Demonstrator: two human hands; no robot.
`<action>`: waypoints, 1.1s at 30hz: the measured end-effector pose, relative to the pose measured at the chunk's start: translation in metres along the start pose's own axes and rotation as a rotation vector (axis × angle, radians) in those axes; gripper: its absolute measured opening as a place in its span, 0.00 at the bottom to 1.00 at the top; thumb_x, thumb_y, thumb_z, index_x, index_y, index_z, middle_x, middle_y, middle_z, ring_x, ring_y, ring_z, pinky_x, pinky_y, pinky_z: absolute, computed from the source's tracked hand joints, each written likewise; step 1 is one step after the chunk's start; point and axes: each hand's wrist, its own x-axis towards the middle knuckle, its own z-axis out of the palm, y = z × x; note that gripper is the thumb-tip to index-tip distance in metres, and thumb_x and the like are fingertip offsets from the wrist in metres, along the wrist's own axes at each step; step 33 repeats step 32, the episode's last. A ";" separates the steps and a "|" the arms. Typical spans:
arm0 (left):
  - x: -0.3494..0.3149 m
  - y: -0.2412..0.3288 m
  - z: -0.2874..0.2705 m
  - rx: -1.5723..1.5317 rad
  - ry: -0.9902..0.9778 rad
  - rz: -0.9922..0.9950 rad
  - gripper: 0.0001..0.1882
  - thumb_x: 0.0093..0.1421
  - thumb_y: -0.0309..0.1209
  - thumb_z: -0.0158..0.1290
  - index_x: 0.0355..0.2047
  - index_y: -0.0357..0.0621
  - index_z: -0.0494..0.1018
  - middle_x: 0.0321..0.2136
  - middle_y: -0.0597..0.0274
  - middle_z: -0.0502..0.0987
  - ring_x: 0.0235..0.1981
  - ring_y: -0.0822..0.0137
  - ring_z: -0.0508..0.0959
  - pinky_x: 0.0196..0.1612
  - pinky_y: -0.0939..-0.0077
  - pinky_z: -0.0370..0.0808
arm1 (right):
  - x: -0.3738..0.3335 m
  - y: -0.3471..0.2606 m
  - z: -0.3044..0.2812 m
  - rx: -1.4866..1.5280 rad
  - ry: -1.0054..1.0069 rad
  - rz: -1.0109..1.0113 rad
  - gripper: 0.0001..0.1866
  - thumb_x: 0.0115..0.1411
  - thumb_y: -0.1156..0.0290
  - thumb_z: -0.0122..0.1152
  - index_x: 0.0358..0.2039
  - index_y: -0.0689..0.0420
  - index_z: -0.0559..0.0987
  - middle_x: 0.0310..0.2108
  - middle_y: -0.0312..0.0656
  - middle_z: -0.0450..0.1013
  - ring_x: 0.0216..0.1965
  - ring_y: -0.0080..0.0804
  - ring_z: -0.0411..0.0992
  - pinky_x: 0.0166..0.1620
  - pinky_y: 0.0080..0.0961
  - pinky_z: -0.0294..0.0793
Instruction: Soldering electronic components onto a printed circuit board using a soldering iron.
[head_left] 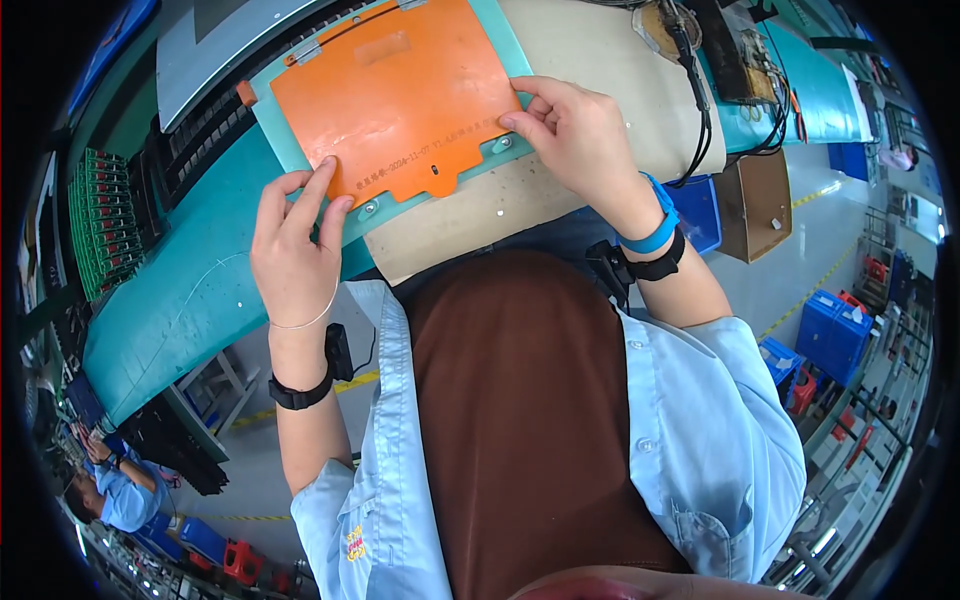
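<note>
An orange flat panel with printed markings and a notched near edge lies over a light green board. Metal hinges run along its far edge. My left hand pinches the panel's near left corner between thumb and fingers. At the near right corner, my right hand grips the panel edge, its thumb on top and the other fingers curled. Small metal fasteners show on the board just beyond the panel's near edge. Whether the panel is raised off the board, I cannot tell.
Beneath the board, a beige mat covers part of the teal bench. Several green circuit boards stand in a row at left. Black cables hang at right, near a cardboard box and blue bin. Another person works at lower left.
</note>
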 end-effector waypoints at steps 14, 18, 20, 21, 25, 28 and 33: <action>-0.002 -0.002 0.005 -0.229 -0.006 -0.140 0.25 0.48 0.29 0.74 0.49 0.53 0.86 0.40 0.65 0.76 0.30 0.71 0.72 0.31 0.77 0.71 | 0.001 -0.005 0.009 0.012 -0.063 0.122 0.17 0.60 0.73 0.70 0.49 0.61 0.78 0.22 0.41 0.72 0.22 0.33 0.72 0.29 0.29 0.72; 0.001 -0.002 0.004 -0.263 -0.036 -0.162 0.24 0.48 0.28 0.74 0.49 0.52 0.86 0.39 0.66 0.75 0.30 0.72 0.71 0.31 0.76 0.71 | 0.000 -0.004 0.011 -0.034 -0.044 0.124 0.17 0.60 0.74 0.69 0.49 0.61 0.77 0.23 0.41 0.70 0.23 0.34 0.71 0.30 0.30 0.72; 0.003 -0.002 0.002 -0.250 -0.057 -0.186 0.25 0.49 0.28 0.73 0.50 0.52 0.85 0.39 0.65 0.74 0.30 0.72 0.70 0.32 0.76 0.71 | 0.003 -0.003 0.012 -0.043 -0.034 0.088 0.17 0.60 0.74 0.69 0.49 0.62 0.77 0.23 0.41 0.70 0.24 0.33 0.71 0.30 0.30 0.71; 0.003 -0.001 0.003 -0.247 -0.053 -0.179 0.25 0.49 0.28 0.73 0.50 0.52 0.85 0.39 0.65 0.74 0.30 0.72 0.70 0.32 0.76 0.71 | 0.002 -0.003 0.011 -0.042 -0.027 0.086 0.17 0.60 0.74 0.69 0.49 0.62 0.77 0.23 0.41 0.70 0.24 0.33 0.71 0.30 0.30 0.71; 0.000 0.001 0.002 -0.250 -0.006 -0.127 0.25 0.50 0.28 0.73 0.51 0.53 0.85 0.39 0.67 0.75 0.29 0.74 0.68 0.30 0.79 0.68 | 0.001 -0.001 0.000 0.058 -0.063 0.062 0.15 0.65 0.73 0.65 0.51 0.62 0.77 0.24 0.38 0.71 0.25 0.31 0.71 0.31 0.28 0.71; -0.004 0.002 -0.013 -0.378 -0.033 -0.107 0.24 0.53 0.27 0.71 0.52 0.54 0.84 0.40 0.69 0.76 0.28 0.76 0.67 0.28 0.81 0.65 | 0.002 0.002 -0.013 0.534 -0.149 0.337 0.15 0.70 0.71 0.59 0.56 0.59 0.77 0.27 0.34 0.72 0.28 0.28 0.72 0.33 0.25 0.72; 0.022 -0.001 -0.054 -0.362 0.007 -0.117 0.24 0.54 0.29 0.71 0.54 0.54 0.83 0.46 0.68 0.76 0.27 0.76 0.66 0.29 0.81 0.66 | 0.021 -0.017 -0.046 1.050 -0.149 0.380 0.19 0.73 0.64 0.58 0.62 0.51 0.77 0.29 0.34 0.73 0.29 0.28 0.71 0.38 0.20 0.73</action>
